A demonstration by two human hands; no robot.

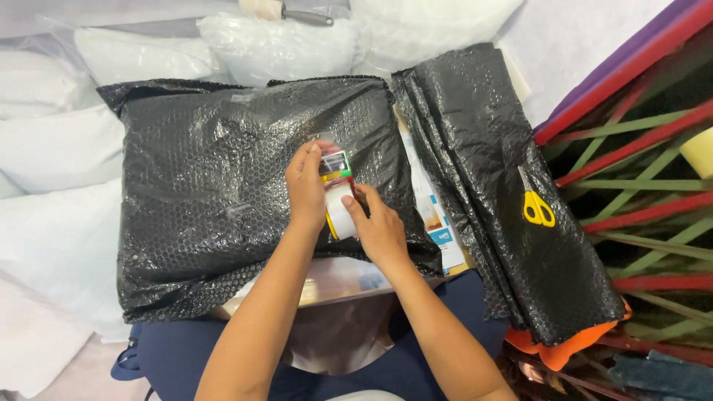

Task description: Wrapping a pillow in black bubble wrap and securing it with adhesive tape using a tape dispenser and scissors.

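Both forearms reach up from the lap toward the black bubble-wrap parcel [245,186], which lies across the small surface [334,286] in front of the person. This parcel serves as the landmark for everything else. On its near right part, both hands meet around a tape dispenser [338,194] with a white roll and a red, yellow and green head. The left hand [306,189] wraps the dispenser's far side, its fingers [312,157] closed over the top of the head. The right hand [379,230] grips the roll from the near side, its fingers [350,204] pressed against the white tape. Neither hand is open; both are clamped on the dispenser, which rests against the parcel's wrap.

The step in hand looks like sealing the wrap: the dispenser's head sits on the film, probably to start or free a strip. A next move would call for a firm press of the tape end onto the film and a steady pull along the fold, with one hand holding the wrap flat.

Right of the parcel lies a folded stack of black bubble wrap [497,208], with yellow-handled scissors [536,204] on top. Beyond the parcel sit white pillows in clear bags [275,44].
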